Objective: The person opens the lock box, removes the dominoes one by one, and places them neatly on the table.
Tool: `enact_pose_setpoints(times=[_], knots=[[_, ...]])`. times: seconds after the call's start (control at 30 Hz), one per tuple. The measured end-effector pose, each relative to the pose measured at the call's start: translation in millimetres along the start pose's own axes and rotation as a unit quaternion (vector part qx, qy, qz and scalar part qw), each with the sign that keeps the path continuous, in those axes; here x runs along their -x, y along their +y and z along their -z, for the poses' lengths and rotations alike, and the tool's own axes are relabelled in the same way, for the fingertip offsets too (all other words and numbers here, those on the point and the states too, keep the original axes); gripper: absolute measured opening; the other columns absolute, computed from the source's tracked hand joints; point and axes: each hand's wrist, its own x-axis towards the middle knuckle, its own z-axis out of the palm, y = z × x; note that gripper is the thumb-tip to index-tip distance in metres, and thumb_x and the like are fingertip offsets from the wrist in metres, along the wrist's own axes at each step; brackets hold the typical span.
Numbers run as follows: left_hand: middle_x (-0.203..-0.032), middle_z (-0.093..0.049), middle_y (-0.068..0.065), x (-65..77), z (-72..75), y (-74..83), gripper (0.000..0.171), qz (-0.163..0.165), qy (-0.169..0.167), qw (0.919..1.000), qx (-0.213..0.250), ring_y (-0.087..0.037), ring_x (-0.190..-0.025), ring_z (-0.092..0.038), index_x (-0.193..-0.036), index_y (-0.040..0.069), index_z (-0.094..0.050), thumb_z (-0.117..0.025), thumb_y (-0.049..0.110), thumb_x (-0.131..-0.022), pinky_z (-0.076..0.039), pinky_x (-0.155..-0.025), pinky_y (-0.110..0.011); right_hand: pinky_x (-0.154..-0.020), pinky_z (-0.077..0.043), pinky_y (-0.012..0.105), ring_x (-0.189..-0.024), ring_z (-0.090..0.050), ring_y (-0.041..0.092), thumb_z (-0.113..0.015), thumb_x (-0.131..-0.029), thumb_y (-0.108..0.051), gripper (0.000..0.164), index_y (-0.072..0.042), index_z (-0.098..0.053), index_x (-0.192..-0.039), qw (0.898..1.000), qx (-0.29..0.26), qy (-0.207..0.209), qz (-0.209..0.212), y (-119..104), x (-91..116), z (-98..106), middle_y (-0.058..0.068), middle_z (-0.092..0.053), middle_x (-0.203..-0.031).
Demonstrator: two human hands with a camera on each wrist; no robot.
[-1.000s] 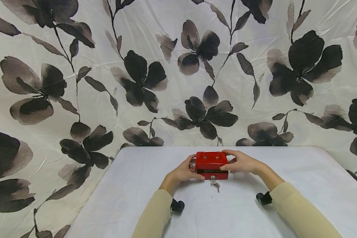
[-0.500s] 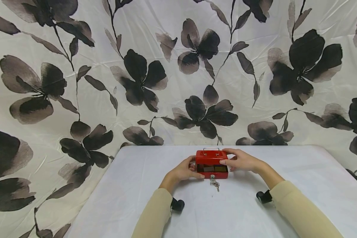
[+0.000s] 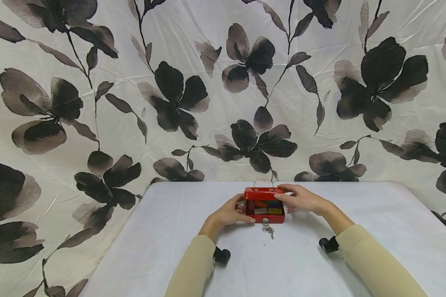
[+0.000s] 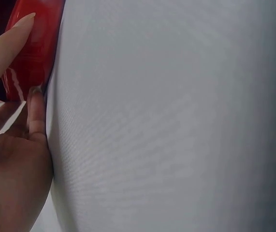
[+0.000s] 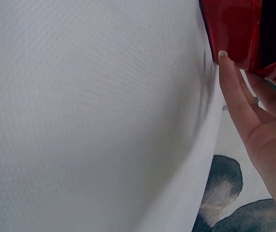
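Note:
A small red cash box (image 3: pixel 275 219) stands near the table's far edge in the head view, its lid (image 3: pixel 259 193) tilted up and back. Colored blocks show inside, among them a white block (image 3: pixel 261 211), a yellow block (image 3: pixel 275 211) and an orange one (image 3: pixel 260 203). My left hand (image 3: pixel 228 212) grips the box's left side, thumb at the front corner. With thumb in front and fingers behind, my right hand (image 3: pixel 301 200) holds the lid's right end; a fingertip touches the box wall (image 5: pixel 234 29) in the right wrist view. Keys (image 3: pixel 270 232) hang from the front lock.
A white cloth covers the table (image 3: pixel 267 268). Behind it hangs a floral sheet (image 3: pixel 223 103). The wire handle (image 3: pixel 264 184) stands up from the lid. Black wrist cameras (image 3: pixel 222 256) sit on both forearms.
The lid has swung further up and back, moved by the right hand, and the blocks inside have come into sight. The left hand has stayed on the box.

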Motion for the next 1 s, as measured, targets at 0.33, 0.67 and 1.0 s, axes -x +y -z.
enact_pose_setpoints(times=[0.33,0.67,1.0], knots=[[-0.134,-0.055,-0.005,-1.2,-2.0,-0.3,0.091,0.008,-0.001,1.0,0.001,-0.024,-0.112,-0.05,-0.154,0.014,-0.041,-0.091,0.018,-0.078,-0.047,-0.101,-0.043,-0.083,-0.06,0.045,-0.114,-0.058,0.038,-0.05,-0.105,-0.052,0.069,0.002,-0.047,-0.149,0.999,-0.024,0.034,-0.013,-4,-4,-3,0.023,-0.058,-0.137],[-0.132,-0.054,-0.005,-1.8,-0.8,-1.1,0.094,0.016,0.006,0.9998,-0.003,-0.024,-0.112,-0.049,-0.156,0.017,-0.04,-0.092,0.021,-0.078,-0.046,-0.103,-0.045,-0.084,-0.06,0.045,-0.114,-0.06,0.038,-0.046,-0.105,-0.057,0.073,0.002,-0.048,-0.147,0.998,-0.03,0.049,-0.035,-9,-10,-3,0.025,-0.056,-0.139],[-0.129,-0.054,-0.004,0.0,-0.9,0.3,0.092,0.006,0.002,1.0,-0.005,-0.023,-0.112,-0.048,-0.156,0.018,-0.04,-0.09,0.02,-0.079,-0.046,-0.101,-0.042,-0.079,-0.061,0.044,-0.104,-0.061,0.034,-0.044,-0.104,-0.059,0.074,0.003,-0.052,-0.144,0.996,-0.041,0.063,-0.041,-8,-16,-2,0.024,-0.06,-0.132]])
